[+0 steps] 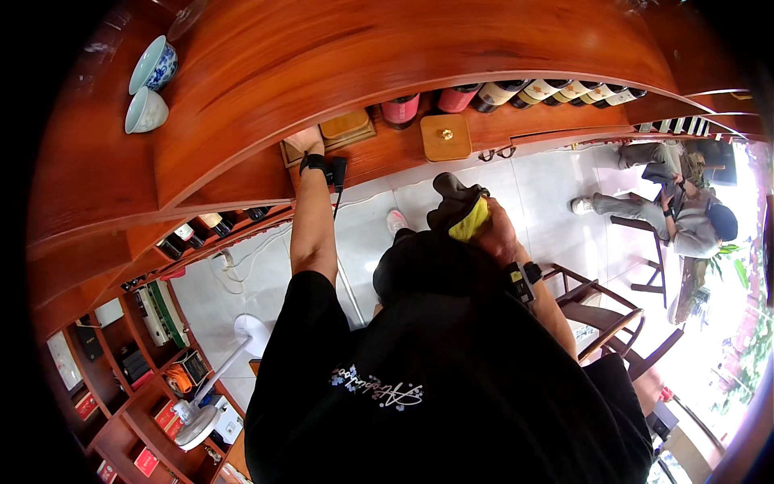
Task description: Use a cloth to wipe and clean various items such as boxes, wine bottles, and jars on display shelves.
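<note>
My left hand [305,140] reaches into the wooden shelf unit [266,78], over a brown wooden base beside a lighter wooden block [343,124]; the shelf edge hides its fingertips. My right hand [499,233] grips a bunched dark grey and yellow cloth [468,219], held out in front of the shelf. Near it, on the shelf, lies a square wooden lid or box with a gold-coloured knob [446,134]. A black device with a cable [339,174] is close to my left wrist.
Wine bottles [499,94] lie along the shelf, and two porcelain cups [148,110] stand higher up at the left. A wooden chair [595,314] is at my right. Beyond it sits a person [695,224]. A white fan [199,423] stands at the lower left; cables cross the tiled floor.
</note>
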Available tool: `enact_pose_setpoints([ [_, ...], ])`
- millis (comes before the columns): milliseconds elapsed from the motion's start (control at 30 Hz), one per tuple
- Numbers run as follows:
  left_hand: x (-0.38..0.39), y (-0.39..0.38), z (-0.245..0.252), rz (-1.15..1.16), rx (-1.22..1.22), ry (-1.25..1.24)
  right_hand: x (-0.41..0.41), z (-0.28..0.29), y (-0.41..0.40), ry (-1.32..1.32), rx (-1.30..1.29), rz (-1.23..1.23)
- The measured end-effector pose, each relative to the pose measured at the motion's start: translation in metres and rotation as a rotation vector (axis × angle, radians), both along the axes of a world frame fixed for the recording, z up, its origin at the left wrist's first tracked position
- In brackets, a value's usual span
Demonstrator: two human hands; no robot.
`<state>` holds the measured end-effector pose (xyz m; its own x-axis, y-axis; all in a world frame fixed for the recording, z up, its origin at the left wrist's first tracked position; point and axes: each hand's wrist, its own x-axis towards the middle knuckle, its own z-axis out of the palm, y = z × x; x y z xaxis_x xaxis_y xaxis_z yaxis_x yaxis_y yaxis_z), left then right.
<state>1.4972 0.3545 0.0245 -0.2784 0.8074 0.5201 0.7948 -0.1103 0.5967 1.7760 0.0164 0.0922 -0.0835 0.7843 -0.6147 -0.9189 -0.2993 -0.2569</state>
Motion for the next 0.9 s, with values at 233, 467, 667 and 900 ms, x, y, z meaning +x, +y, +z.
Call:
enact_pose_setpoints([
  [233,0.013,-0.013,0.027,-0.033,0.088,-0.025,0.010,-0.015,-0.004,0.045,0.013,-0.005],
  [467,0.012,-0.035,0.051,-0.031,-0.060,0.025,0.017,-0.009,-0.002,0.082,0.009,0.022],
  [667,0.012,-0.056,0.058,0.020,0.054,0.202,0.021,-0.029,-0.002,0.065,-0.091,0.000],
  [900,0.011,-0.090,0.054,0.023,0.058,0.168,0.017,-0.027,0.005,0.045,-0.099,0.049],
])
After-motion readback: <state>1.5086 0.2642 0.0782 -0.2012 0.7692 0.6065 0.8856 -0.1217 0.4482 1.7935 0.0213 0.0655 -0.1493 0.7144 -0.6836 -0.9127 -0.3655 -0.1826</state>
